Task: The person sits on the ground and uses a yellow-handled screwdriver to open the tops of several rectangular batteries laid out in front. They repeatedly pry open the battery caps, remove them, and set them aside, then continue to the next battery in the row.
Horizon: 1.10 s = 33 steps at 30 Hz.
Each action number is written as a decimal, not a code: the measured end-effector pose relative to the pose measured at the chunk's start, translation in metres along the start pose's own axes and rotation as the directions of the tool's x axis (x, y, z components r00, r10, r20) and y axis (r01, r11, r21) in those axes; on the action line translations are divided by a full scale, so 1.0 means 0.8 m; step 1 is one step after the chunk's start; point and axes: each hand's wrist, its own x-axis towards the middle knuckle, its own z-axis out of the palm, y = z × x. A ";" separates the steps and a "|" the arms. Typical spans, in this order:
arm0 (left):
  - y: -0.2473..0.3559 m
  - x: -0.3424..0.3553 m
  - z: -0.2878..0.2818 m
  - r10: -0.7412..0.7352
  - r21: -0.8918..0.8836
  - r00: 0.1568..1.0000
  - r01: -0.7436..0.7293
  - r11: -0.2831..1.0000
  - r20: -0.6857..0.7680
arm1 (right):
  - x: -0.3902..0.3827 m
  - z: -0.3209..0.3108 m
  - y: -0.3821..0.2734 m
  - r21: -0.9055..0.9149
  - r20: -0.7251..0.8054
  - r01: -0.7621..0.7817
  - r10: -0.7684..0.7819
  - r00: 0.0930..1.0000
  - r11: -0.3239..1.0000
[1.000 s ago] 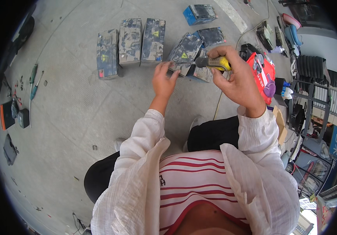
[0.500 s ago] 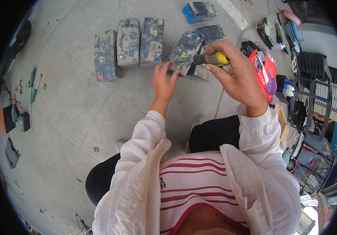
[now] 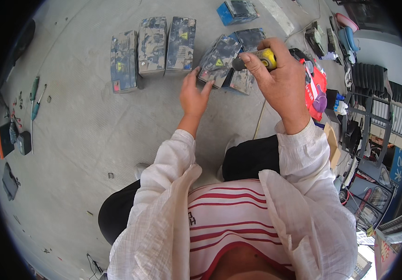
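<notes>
My left hand [image 3: 194, 99] grips the near end of a dusty black battery [image 3: 220, 57] with a yellow warning triangle, its thumb and fingers around the corner. Above that battery's right side, my right hand [image 3: 282, 79] is closed around what looks like a screwdriver [image 3: 256, 60] with a yellow-and-black handle; no blade can be made out. Another dusty battery [image 3: 250, 36] lies partly behind and to the right of the gripped one. To the left stand three more scuffed batteries, the nearest to my hand being the dark battery [image 3: 181, 44].
A blue-sided battery [image 3: 238, 12] sits farther off. Long screwdrivers [image 3: 34, 105] and a drill [image 3: 13, 133] lie on the floor at the left. On the right are a red bag [image 3: 316, 88], a cardboard piece [image 3: 331, 144] and a dark metal frame [image 3: 369, 116].
My right hand has lifted a little and turned, tilting the yellow-and-black handle. The left hand stays on the same battery. The whole view has shifted slightly.
</notes>
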 end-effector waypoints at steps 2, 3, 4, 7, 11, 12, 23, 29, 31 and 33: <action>-0.003 0.000 0.001 -0.036 -0.012 0.999 0.036 0.999 0.011 | 0.005 -0.003 0.006 -0.175 -0.032 0.079 -0.086 0.996 0.981; -0.005 0.000 0.002 -0.046 -0.053 0.999 0.046 0.998 -0.004 | 0.004 -0.007 0.001 -0.160 0.041 -0.002 0.008 0.999 0.987; -0.006 0.000 0.005 -0.057 -0.096 0.998 0.056 0.994 -0.013 | 0.007 -0.010 0.001 -0.115 0.054 0.080 -0.074 0.996 0.990; -0.010 -0.002 0.009 -0.094 -0.146 0.996 0.091 0.985 -0.014 | 0.011 -0.014 0.008 0.027 0.068 0.262 -0.264 0.962 0.965; -0.011 0.001 0.011 -0.082 -0.205 0.997 0.078 0.976 -0.009 | 0.008 -0.020 0.014 0.083 0.112 0.166 -0.175 0.978 0.983; -0.011 0.000 0.011 -0.098 -0.200 0.995 0.095 0.975 -0.004 | 0.008 -0.023 0.012 0.063 0.134 0.095 -0.103 0.986 0.993; -0.013 -0.002 0.016 -0.067 -0.181 0.997 0.061 0.982 -0.024 | 0.005 -0.019 0.022 0.065 0.133 0.147 -0.154 0.979 0.987; -0.021 -0.001 0.020 -0.063 -0.198 0.998 0.055 0.979 -0.030 | 0.004 -0.023 0.004 0.031 0.153 0.103 -0.107 0.983 0.994; -0.021 0.000 0.021 -0.064 -0.201 0.998 0.058 0.978 -0.022 | 0.006 -0.019 0.020 0.080 0.058 0.343 -0.348 0.936 0.936; -0.019 0.000 0.020 -0.064 -0.207 0.998 0.060 0.977 -0.016 | 0.007 -0.020 0.022 0.060 0.047 0.381 -0.384 0.922 0.923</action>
